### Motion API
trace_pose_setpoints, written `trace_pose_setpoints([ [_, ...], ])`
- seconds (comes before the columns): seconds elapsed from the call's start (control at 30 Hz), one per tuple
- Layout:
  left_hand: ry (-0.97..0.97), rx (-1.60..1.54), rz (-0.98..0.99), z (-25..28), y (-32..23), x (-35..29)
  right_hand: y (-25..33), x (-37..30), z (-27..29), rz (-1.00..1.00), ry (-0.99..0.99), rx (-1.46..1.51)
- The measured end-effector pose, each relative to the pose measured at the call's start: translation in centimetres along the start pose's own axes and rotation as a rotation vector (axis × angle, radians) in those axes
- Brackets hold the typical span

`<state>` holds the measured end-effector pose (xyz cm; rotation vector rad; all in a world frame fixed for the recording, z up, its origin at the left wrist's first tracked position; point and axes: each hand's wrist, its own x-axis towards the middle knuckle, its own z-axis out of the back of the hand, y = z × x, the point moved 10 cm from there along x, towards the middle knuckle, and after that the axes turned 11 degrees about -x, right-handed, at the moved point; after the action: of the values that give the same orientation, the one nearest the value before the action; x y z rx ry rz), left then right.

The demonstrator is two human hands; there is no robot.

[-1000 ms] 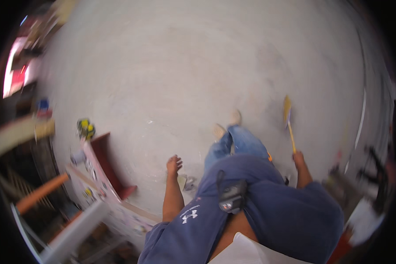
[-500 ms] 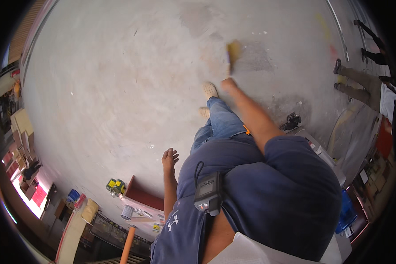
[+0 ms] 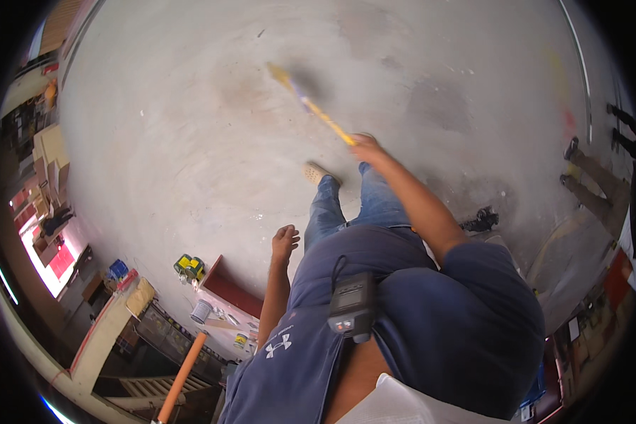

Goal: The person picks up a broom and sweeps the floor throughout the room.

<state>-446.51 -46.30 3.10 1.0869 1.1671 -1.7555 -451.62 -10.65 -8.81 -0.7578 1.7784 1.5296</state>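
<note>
a smudged grey floor (image 3: 191, 155) spreads wide. the right hand (image 3: 367, 148) grasps a yellow-handled brush (image 3: 326, 122), motion-blurred and pointing far left, on or above the floor, i cannot tell which. the left hand (image 3: 285, 242) hangs free, loosely curled. near left is a metal can (image 3: 201, 311); to the right, another person's legs (image 3: 595, 178).

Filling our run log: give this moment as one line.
right hand: grips yellow-handled brush | left hand: appears empty | brush: over grey floor
</note>
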Motion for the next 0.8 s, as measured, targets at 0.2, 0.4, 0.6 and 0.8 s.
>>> trace_pose_setpoints([
  [0.2,0.068,0.062,-0.039,1.8,-1.8,4.0,-10.1,-12.8,14.4,-0.175,-0.399,-0.050],
  [0.4,0.167,0.133,-0.106,5.1,-6.0,7.7,-18.9,-15.4,18.2,-0.366,-0.760,-0.143],
  [0.6,0.068,0.109,-0.156,17.3,-9.0,11.5,-21.5,-6.7,13.0,-0.404,-0.752,-0.033],
  [0.8,0.001,0.017,-0.040,26.3,-6.6,12.9,-12.6,3.3,-7.6,-0.395,-0.654,-0.229],
])
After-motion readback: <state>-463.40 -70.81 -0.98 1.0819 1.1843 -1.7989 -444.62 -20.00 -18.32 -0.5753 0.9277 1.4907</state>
